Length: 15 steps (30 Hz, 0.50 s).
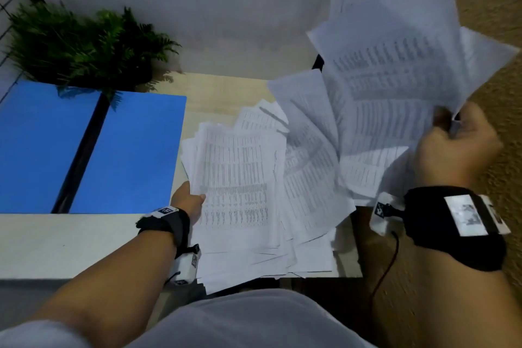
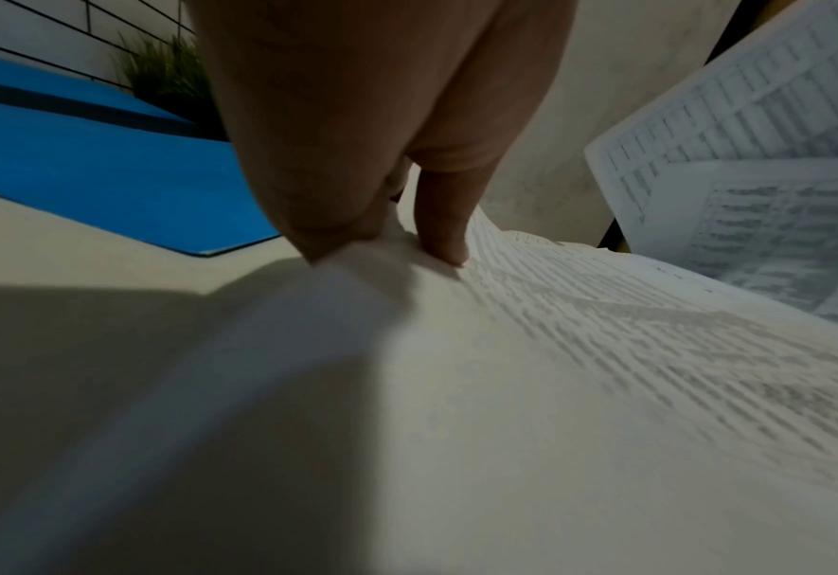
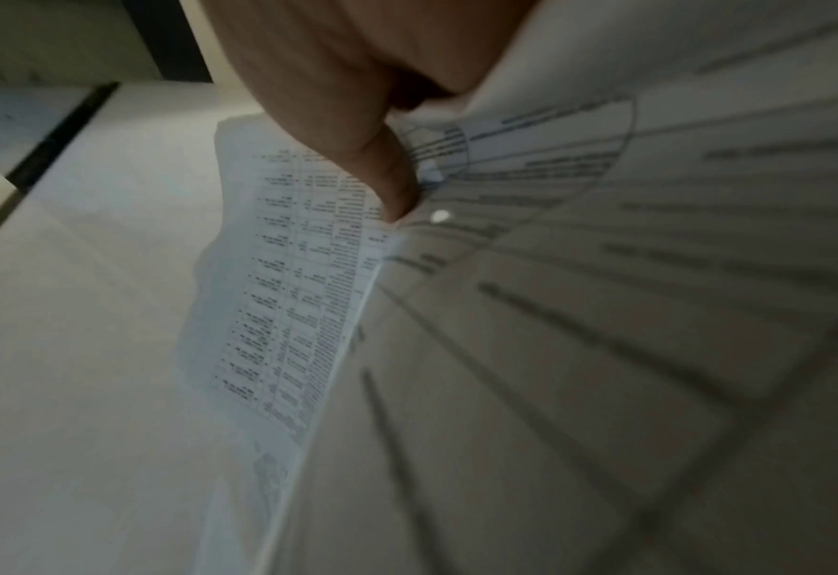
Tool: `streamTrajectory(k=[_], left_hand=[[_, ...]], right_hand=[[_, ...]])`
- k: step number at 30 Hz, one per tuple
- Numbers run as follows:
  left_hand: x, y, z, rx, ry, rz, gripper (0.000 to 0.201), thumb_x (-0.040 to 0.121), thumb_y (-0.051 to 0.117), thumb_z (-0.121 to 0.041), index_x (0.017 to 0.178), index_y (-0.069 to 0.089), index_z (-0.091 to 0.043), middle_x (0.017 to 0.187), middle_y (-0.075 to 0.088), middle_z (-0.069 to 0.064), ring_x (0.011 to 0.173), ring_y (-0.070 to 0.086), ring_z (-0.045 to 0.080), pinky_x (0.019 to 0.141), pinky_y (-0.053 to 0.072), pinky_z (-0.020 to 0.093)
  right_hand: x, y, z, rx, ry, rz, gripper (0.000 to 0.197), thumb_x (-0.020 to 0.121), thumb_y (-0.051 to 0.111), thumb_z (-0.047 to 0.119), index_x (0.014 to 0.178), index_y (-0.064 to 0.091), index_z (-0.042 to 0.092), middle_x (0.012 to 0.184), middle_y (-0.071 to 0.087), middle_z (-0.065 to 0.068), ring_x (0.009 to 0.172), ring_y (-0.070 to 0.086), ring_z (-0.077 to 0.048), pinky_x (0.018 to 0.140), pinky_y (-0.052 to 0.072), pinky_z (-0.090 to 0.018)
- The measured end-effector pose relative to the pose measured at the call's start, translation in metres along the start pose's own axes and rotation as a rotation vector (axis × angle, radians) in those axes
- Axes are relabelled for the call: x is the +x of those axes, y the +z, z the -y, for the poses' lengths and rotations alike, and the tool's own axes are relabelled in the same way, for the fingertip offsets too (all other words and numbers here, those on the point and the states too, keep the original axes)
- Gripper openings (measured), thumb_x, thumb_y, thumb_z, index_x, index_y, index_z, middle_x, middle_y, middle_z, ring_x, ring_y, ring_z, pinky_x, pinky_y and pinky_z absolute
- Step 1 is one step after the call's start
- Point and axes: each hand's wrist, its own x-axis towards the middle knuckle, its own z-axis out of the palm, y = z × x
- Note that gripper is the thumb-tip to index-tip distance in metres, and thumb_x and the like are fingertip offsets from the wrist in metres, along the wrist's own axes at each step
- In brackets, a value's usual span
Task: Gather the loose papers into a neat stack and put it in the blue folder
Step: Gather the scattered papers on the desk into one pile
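At upper left of my view a green fern-like plant, pale desk below it, white wall behind, tan textured floor at right

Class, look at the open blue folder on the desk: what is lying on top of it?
Only fronds of the potted plant overhang the far edge of the blue folder. No papers lie on it; its dark spine shows bare. Whatever is beneath the folder is covered.

Black wrist straps carry white cameras; white shirt.
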Motion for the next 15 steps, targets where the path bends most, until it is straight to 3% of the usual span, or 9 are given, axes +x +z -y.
streamTrajectory(k=[2, 4, 6, 7, 10, 12, 15], left_hand=[[-0.001, 0.000, -0.001, -0.023, 0.017, 0.028, 0.032, 0.096, 0.052, 0.000, 0.128, 0.051, 0.001, 0.121, 0.059, 0.012, 0.106, 0.054, 0.029, 0.087, 0.040, 0.030], [-0.001, 0.000, -0.002, -0.026, 0.045, 0.081, 0.036, 0.097, 0.050, 0.002, 0.133, 0.048, -0.004, 0.121, 0.057, 0.009, 0.114, 0.054, 0.031, 0.091, 0.041, 0.032], [0.000, -0.001, -0.003, -0.026, 0.048, 0.124, 0.039, 0.096, 0.049, 0.002, 0.133, 0.046, -0.009, 0.122, 0.057, 0.007, 0.114, 0.055, 0.031, 0.093, 0.044, 0.036], [-0.001, -0.002, -0.004, -0.030, 0.039, 0.145, 0.039, 0.095, 0.048, 0.002, 0.132, 0.046, -0.012, 0.124, 0.058, 0.007, 0.113, 0.055, 0.031, 0.096, 0.045, 0.038], [0.005, -0.002, -0.002, -0.028, 0.028, 0.204, 0.040, 0.095, 0.048, -0.004, 0.133, 0.042, -0.017, 0.133, 0.056, 0.010, 0.117, 0.055, 0.032, 0.105, 0.044, 0.046], [0.003, -0.002, -0.007, -0.031, 0.014, 0.228, 0.042, 0.098, 0.046, -0.013, 0.138, 0.036, -0.018, 0.143, 0.049, 0.013, 0.123, 0.052, 0.034, 0.109, 0.041, 0.046], [-0.002, -0.004, -0.016, 0.049, -0.022, 0.233, 0.059, 0.104, 0.034, -0.039, 0.154, 0.015, -0.014, 0.160, 0.027, 0.010, 0.143, 0.033, 0.033, 0.113, 0.031, 0.041]], right_hand=[[0.010, -0.006, 0.005, 0.024, -0.022, -0.088, 0.016, 0.089, 0.050, 0.036, 0.086, 0.060, 0.025, 0.084, 0.069, -0.007, 0.082, 0.068, -0.025, 0.072, 0.052, -0.042], [0.015, -0.013, 0.016, 0.114, -0.016, -0.180, 0.020, 0.091, 0.050, 0.047, 0.088, 0.062, 0.031, 0.087, 0.070, 0.005, 0.085, 0.069, -0.016, 0.074, 0.055, -0.041], [0.014, -0.017, 0.032, 0.235, 0.026, -0.223, 0.037, 0.089, 0.050, 0.058, 0.090, 0.064, 0.023, 0.088, 0.070, 0.008, 0.085, 0.069, -0.011, 0.076, 0.056, -0.033], [0.011, -0.015, 0.042, 0.272, 0.027, -0.207, 0.036, 0.089, 0.052, 0.055, 0.088, 0.064, 0.021, 0.088, 0.070, 0.006, 0.084, 0.069, -0.011, 0.076, 0.056, -0.029], [-0.007, 0.011, 0.050, 0.331, 0.061, -0.072, 0.013, 0.085, 0.061, 0.022, 0.089, 0.065, 0.011, 0.087, 0.067, -0.003, 0.072, 0.060, 0.003, 0.071, 0.050, -0.023], [-0.035, 0.036, 0.043, 0.247, 0.174, 0.102, 0.004, 0.087, 0.060, 0.013, 0.083, 0.059, 0.011, 0.080, 0.060, -0.006, 0.062, 0.050, 0.004, 0.064, 0.042, -0.019], [-0.102, 0.079, 0.014, 0.213, 0.448, 0.308, 0.031, 0.094, 0.054, 0.012, 0.066, 0.042, 0.014, 0.064, 0.045, -0.002, 0.058, 0.044, -0.002, 0.061, 0.038, -0.016]])
